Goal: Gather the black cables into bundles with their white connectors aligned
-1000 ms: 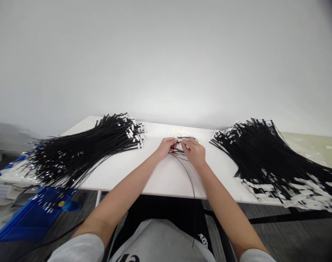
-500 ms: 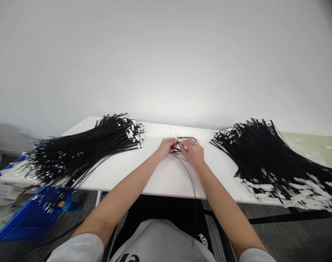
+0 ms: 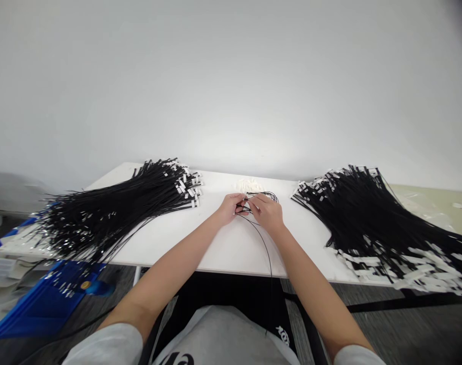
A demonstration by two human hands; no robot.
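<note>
My left hand and my right hand meet at the middle of the white table. Both pinch a thin black cable that is looped into a small coil between the fingers. Its loose end trails over the table's front edge toward my lap. Just behind my hands lies a small heap of white pieces.
A large fan of black cables with white tags covers the left of the table. A similar pile covers the right, with white tags spilling over the front edge. A blue bin stands on the floor at the left.
My hands have shifted very slightly away from me and the coil between my fingers has tightened a little. The piles have not moved.
</note>
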